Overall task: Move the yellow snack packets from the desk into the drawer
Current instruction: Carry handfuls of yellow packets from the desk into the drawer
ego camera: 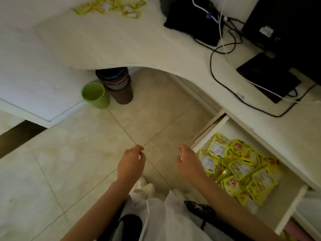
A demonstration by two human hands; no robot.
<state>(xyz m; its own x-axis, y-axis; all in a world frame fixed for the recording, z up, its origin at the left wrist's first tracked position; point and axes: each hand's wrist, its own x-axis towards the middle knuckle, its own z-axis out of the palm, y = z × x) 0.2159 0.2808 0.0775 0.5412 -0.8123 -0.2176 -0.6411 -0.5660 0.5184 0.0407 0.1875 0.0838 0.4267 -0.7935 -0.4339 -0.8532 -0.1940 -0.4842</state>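
yellow snack packets (239,169) heaped in open drawer (288,211); few more packets (111,6) on desk (121,40).

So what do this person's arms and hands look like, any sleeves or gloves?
Both arms are bare from the bottom edge of the picture to the fingertips: no sleeves show, and there are no gloves. The left hand and the right hand carry no rings, watch or bracelet that I can make out. Below the arms lies white clothing.
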